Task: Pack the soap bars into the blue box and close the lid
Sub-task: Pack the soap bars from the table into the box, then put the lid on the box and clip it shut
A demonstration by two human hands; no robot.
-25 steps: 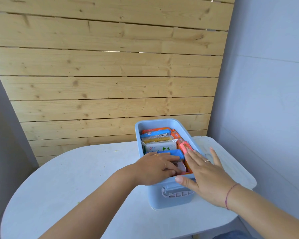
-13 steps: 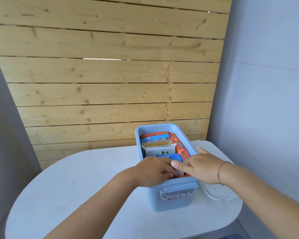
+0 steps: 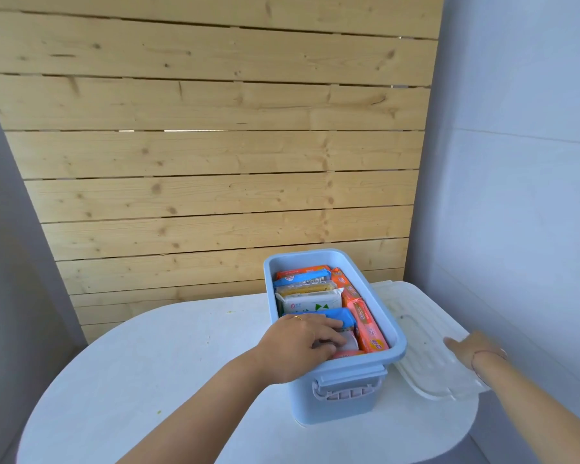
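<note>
Print on wrappers, none legible.
Barcode strip on blue soap bar [image 3: 302, 280] near far end of box [image 3: 395, 339]; round red logo and green marks on white bar [image 3: 310, 303]; yellow lettering along orange bars [image 3: 367, 326]. All too small and blurred to read.

Pale blue box [image 3: 375, 333], orange, blue, white soap bars [image 3: 315, 296], translucent white lid [image 3: 426, 343].
</note>
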